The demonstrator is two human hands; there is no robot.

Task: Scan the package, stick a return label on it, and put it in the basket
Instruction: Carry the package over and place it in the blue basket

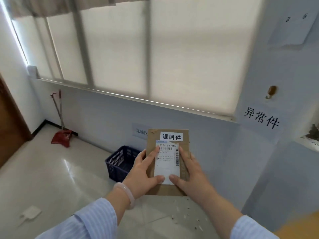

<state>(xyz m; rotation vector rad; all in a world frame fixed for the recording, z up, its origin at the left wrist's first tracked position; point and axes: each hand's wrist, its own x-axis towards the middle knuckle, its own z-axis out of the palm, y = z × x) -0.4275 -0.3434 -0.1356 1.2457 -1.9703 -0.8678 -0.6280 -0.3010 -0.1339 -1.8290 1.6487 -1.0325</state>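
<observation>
I hold a flat brown cardboard package [185,145] upright in front of me with both hands. A white return label [171,136] with black characters is stuck near its top edge, above a white shipping label [167,163] with barcodes. My left hand [143,169] grips the package's left side, thumb on the shipping label's lower edge. My right hand [191,176] grips the right side, thumb beside the left one. A dark blue plastic basket [119,161] stands on the floor by the wall, behind and to the left of the package, partly hidden by my left hand.
A red dustpan [61,138] and broom lean in the left corner. A small white object [32,213] lies on the tiled floor at lower left. Paper signs hang on the wall under the wide window. A brown door is at the far left.
</observation>
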